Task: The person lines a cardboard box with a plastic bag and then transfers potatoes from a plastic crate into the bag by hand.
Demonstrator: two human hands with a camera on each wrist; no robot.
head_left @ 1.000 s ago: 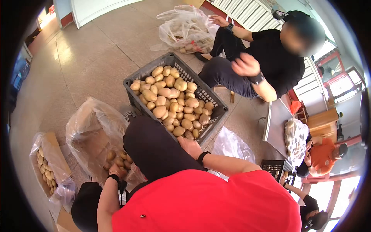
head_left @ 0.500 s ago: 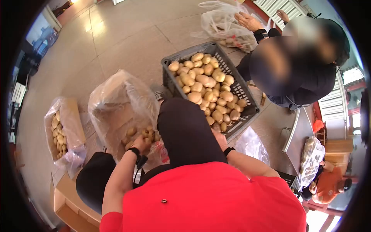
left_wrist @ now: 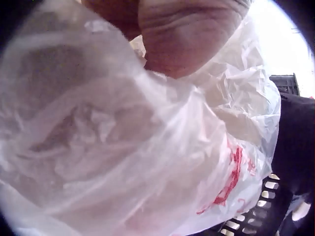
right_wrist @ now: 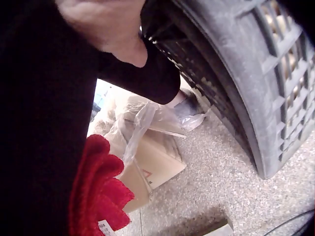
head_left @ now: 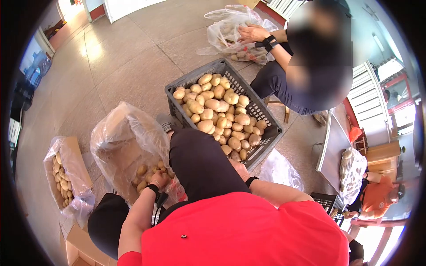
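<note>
My left hand (head_left: 159, 178) reaches down onto potatoes (head_left: 142, 170) at the near end of a plastic-lined box (head_left: 113, 162); its fingertips are hidden. In the left wrist view, the hand (left_wrist: 192, 34) shows at the top, behind a crumpled clear bag (left_wrist: 162, 147) with red print. My right hand (head_left: 241, 170) is at the near edge of a black crate (head_left: 275, 137) heaped with potatoes (head_left: 242, 119), beyond my knee. In the right wrist view, part of the hand (right_wrist: 110, 24) appears beside the crate (right_wrist: 236, 64), its fingers out of sight.
A smaller lined box (head_left: 80, 164) of potatoes stands far left, an open carton (head_left: 84, 241) below it. Across the crate, a seated person touches a clear bag (head_left: 224, 35) of potatoes. Another bag (head_left: 284, 170) lies right of the crate, near a table (head_left: 333, 148).
The head view has shifted about. The person opposite has brought their hands together at the clear bag. My left hand stays among the potatoes and my right hand at the crate's edge.
</note>
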